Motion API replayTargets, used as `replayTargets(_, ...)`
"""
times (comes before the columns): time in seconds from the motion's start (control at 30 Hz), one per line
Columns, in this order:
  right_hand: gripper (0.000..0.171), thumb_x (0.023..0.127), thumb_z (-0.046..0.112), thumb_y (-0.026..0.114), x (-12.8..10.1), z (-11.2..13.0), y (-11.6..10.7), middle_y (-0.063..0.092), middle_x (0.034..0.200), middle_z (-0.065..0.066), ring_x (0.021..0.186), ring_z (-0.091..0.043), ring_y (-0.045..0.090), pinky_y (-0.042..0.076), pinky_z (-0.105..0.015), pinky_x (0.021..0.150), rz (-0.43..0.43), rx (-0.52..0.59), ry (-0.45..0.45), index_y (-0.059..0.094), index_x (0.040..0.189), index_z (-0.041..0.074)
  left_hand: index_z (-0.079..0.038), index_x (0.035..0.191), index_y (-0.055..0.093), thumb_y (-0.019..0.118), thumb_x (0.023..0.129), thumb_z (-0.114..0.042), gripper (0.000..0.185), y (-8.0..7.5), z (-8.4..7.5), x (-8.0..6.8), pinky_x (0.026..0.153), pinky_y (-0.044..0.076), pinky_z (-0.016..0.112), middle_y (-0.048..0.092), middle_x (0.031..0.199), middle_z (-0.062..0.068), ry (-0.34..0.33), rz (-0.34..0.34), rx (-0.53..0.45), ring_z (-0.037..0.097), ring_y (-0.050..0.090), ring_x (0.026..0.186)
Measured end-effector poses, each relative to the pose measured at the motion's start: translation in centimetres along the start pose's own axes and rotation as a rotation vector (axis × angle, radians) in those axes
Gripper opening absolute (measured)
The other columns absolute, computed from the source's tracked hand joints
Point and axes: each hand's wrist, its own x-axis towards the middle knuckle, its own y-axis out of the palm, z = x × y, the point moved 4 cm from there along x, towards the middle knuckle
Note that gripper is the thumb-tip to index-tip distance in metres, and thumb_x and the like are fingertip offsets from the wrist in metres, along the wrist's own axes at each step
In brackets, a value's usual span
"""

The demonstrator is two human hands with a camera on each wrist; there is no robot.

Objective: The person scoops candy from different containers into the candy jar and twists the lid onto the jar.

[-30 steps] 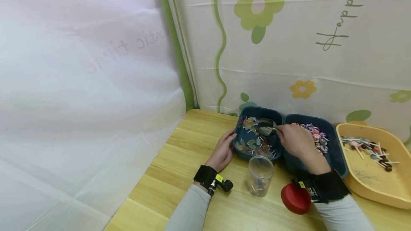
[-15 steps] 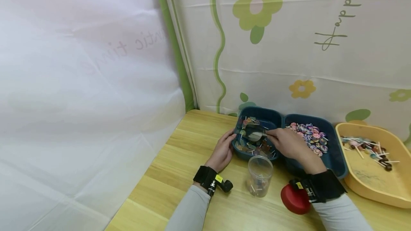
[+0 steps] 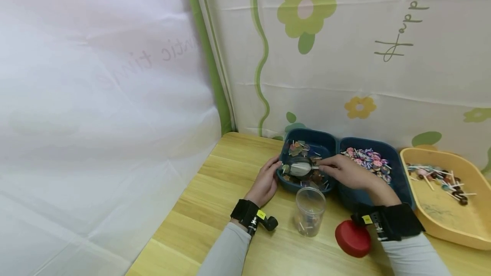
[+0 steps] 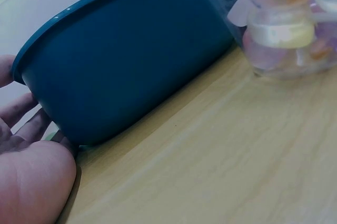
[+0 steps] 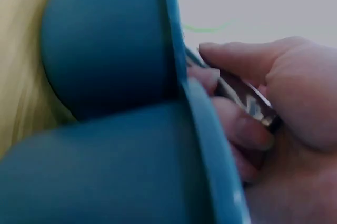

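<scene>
Here, in the head view, the right hand (image 3: 347, 173) is pinching the handle of a metal spoon (image 3: 301, 168), its fingers curled round the stem, and the spoon's bowl is lying low inside the left blue tray (image 3: 285, 180), among the small flat lollipops (image 3: 297, 148) heaped there. The left hand (image 3: 265, 181) is resting against the tray's outer left wall with its fingers fairly straight, holding nothing. Just in front of the tray a clear plastic jar (image 3: 310, 211) is standing upright on the wooden table (image 3: 199, 208), a few sweets showing at its bottom, and a red lid (image 3: 352, 237) is lying beside it to the right. A second blue tray (image 3: 399, 182) of swirl lollipops is sitting against the first, and a yellow tray (image 3: 441, 214) is sitting further right.

In the left wrist view, the left hand (image 4: 29, 171) is lying with relaxed fingers touching the foot of the blue tray's wall (image 4: 131, 61), and the jar (image 4: 284, 24) is standing blurred at the upper right.

In the right wrist view, the right hand (image 5: 274, 129) is clamping the spoon's shiny handle (image 5: 245, 98) between thumb and fingers, just over the tray's rim (image 5: 200, 108); the spoon's bowl is hidden behind the rim.
</scene>
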Motion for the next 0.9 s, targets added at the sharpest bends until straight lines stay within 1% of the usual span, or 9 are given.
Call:
replayTargets(0.13, 0.035, 0.109, 0.012, 0.050, -0.6, -0.7, -0.4, 0.043, 0.066, 0.007, 0.053, -0.006, 0.032, 0.038, -0.031, 0.056, 0.038, 0.125, 0.005, 0.061, 0.135, -0.009, -0.008, 0.153, 0.045, 0.050, 0.109, -0.016, 0.045, 0.0, 0.0, -0.1, 0.118, 0.029, 0.033, 0.033, 0.160, 0.010, 0.005, 0.014, 0.013, 0.020, 0.034, 0.144)
replayTargets(0.2, 0.035, 0.109, 0.012, 0.049, -0.8, -1.0, -0.5, 0.042, 0.067, 0.008, 0.054, -0.008, 0.035, 0.039, -0.031, 0.055, 0.043, 0.175, -0.002, 0.062, 0.135, -0.008, -0.008, 0.153, 0.046, 0.050, 0.109, -0.017, 0.045, 0.0, 0.0, -0.1, 0.117, 0.031, 0.034, 0.035, 0.159, 0.010, 0.005, 0.020, 0.018, 0.020, 0.036, 0.142)
replayTargets(0.23, 0.034, 0.109, 0.013, 0.050, -0.9, -1.1, -0.6, 0.037, 0.065, 0.007, 0.052, -0.009, 0.036, 0.039, -0.032, 0.054, 0.043, 0.195, -0.009, 0.062, 0.135, -0.007, -0.008, 0.152, 0.046, 0.051, 0.109, -0.017, 0.045, 0.0, 0.0, -0.1, 0.117, 0.031, 0.034, 0.035, 0.158, 0.011, 0.006, 0.022, 0.017, 0.020, 0.037, 0.141)
replayTargets(0.3, 0.034, 0.109, 0.013, 0.050, -1.0, -1.4, -0.8, 0.039, 0.067, 0.007, 0.054, -0.013, 0.041, 0.041, -0.032, 0.055, 0.041, 0.224, -0.019, 0.063, 0.134, -0.005, -0.008, 0.152, 0.046, 0.052, 0.108, -0.017, 0.046, 0.0, -0.1, -0.2, 0.118, 0.031, 0.036, 0.036, 0.157, 0.011, 0.007, 0.021, 0.016, 0.020, 0.038, 0.140)
replayTargets(0.43, 0.032, 0.109, 0.013, 0.050, -1.1, -1.7, -1.1, 0.040, 0.068, 0.005, 0.057, -0.018, 0.045, 0.044, -0.032, 0.057, 0.039, 0.237, -0.036, 0.065, 0.133, -0.002, -0.008, 0.152, 0.046, 0.055, 0.107, -0.018, 0.047, 0.1, -0.1, -0.1, 0.120, 0.028, 0.039, 0.037, 0.156, 0.011, 0.005, 0.012, 0.004, 0.021, 0.039, 0.140)
replayTargets(0.6, 0.031, 0.109, 0.013, 0.051, -1.3, -1.8, -1.3, 0.041, 0.067, 0.002, 0.057, -0.020, 0.045, 0.043, -0.033, 0.056, 0.018, 0.232, -0.048, 0.066, 0.132, 0.000, -0.008, 0.152, 0.045, 0.054, 0.107, -0.017, 0.046, 0.1, -0.1, -0.1, 0.121, 0.028, 0.039, 0.038, 0.156, 0.011, 0.003, 0.006, 0.006, 0.021, 0.039, 0.140)
replayTargets(0.77, 0.029, 0.108, 0.012, 0.051, -1.9, -1.7, -2.1, 0.046, 0.069, -0.001, 0.055, -0.020, 0.046, 0.042, -0.032, 0.052, -0.033, 0.219, -0.051, 0.068, 0.130, 0.000, -0.007, 0.151, 0.046, 0.050, 0.109, -0.016, 0.043, 0.1, -0.1, -0.2, 0.120, 0.029, 0.039, 0.040, 0.155, 0.010, 0.010, 0.016, 0.010, 0.021, 0.040, 0.141)
replayTargets(0.9, 0.030, 0.109, 0.010, 0.049, -2.4, -1.1, -3.1, 0.048, 0.066, -0.006, 0.050, -0.020, 0.046, 0.043, -0.033, 0.047, -0.049, 0.251, -0.089, 0.065, 0.132, -0.001, -0.007, 0.152, 0.045, 0.049, 0.109, -0.017, 0.044, 0.0, -0.1, -0.3, 0.121, 0.028, 0.040, 0.039, 0.157, 0.011, 0.015, 0.029, 0.002, 0.024, 0.037, 0.145)
